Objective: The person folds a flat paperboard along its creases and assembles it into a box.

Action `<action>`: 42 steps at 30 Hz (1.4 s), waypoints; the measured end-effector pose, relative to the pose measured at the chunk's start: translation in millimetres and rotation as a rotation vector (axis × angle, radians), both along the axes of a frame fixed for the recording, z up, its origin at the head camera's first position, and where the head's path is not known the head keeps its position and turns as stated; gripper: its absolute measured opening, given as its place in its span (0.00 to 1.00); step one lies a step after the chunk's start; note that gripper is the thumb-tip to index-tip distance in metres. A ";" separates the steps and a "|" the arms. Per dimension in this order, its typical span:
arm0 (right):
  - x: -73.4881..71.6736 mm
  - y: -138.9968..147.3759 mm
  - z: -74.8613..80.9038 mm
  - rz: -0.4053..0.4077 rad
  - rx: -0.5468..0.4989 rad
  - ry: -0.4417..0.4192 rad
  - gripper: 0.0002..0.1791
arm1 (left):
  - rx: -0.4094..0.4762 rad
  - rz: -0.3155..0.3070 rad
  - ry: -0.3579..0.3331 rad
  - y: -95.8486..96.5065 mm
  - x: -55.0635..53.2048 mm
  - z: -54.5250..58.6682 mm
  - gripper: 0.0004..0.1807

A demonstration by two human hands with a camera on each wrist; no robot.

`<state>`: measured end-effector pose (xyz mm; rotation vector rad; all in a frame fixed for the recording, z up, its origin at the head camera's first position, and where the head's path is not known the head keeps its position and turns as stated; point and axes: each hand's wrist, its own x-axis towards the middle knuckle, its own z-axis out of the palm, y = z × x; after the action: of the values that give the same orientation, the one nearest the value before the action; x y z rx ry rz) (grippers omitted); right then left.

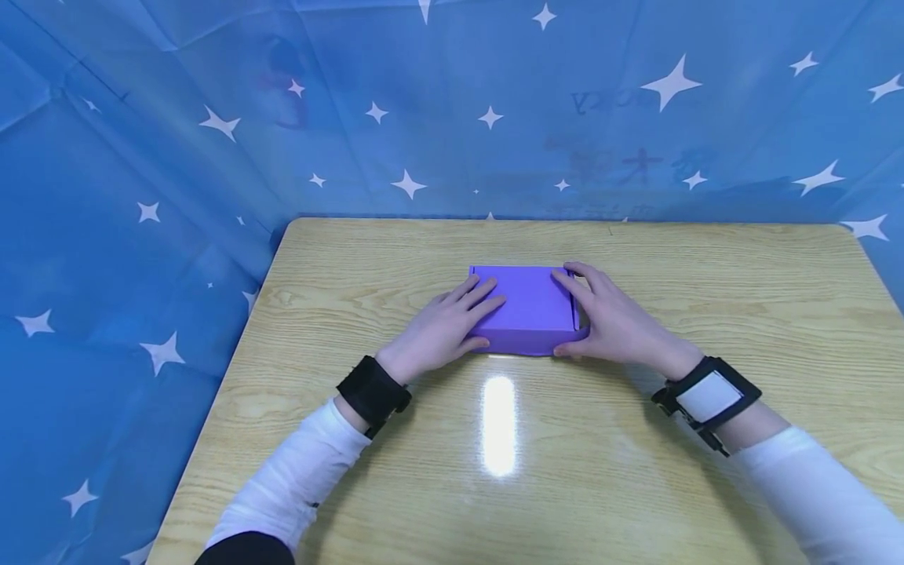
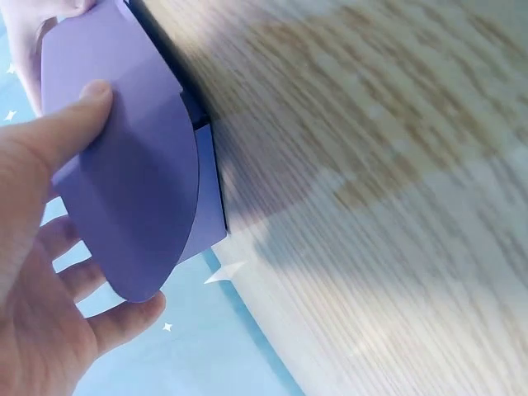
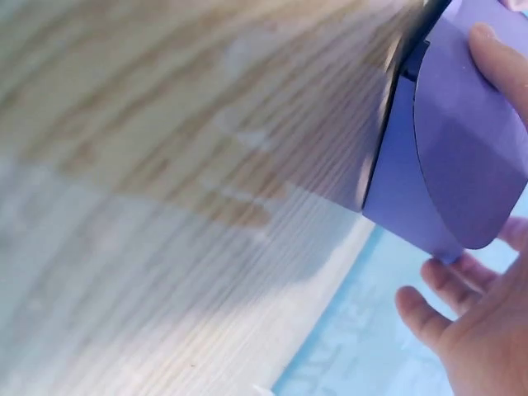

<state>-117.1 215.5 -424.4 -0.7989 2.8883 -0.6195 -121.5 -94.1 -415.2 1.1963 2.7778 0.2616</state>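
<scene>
A purple cardboard box (image 1: pixel 526 298) lies flat on the wooden table, its lid down. From the left my left hand (image 1: pixel 434 329) rests on it, fingers spread and straight over the lid, thumb at the front side. My right hand (image 1: pixel 625 326) holds the right end, thumb at the front and fingers bent over the top and far corner. In the left wrist view that thumb presses a round-ended front flap (image 2: pixel 136 181), which stands slightly off the box wall. The flap's other rounded end (image 3: pixel 462 140) shows under the right thumb in the right wrist view.
The wooden table (image 1: pixel 318 298) extends around the box, with a bright light reflection in front of it. A blue cloth with white stars (image 1: pixel 438 102) hangs behind the table and down its left side. Both wrists wear black straps (image 1: pixel 374 396).
</scene>
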 end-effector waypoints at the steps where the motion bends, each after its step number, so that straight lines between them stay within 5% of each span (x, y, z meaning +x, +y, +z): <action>1: -1.3 -0.3 0.2 0.000 -0.001 0.004 0.66 | 0.003 -0.001 0.009 0.2 -0.2 -0.7 0.38; 18: -9.8 -3.3 2.6 0.015 0.023 -0.029 0.66 | 0.005 0.006 0.089 1.2 1.0 -4.5 0.36; 26: -8.3 -5.4 0.2 -0.022 -0.003 -0.049 0.66 | -0.001 -0.007 0.059 -3.6 4.3 -3.4 0.39; 42: -11.9 0.7 23.3 -0.038 -0.123 -0.303 0.61 | 0.075 -0.015 0.054 -12.6 9.3 9.6 0.48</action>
<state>-129.0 216.1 -401.1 -0.6037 2.6157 -0.8485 -112.2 -106.7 -405.6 1.2580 2.8274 0.3399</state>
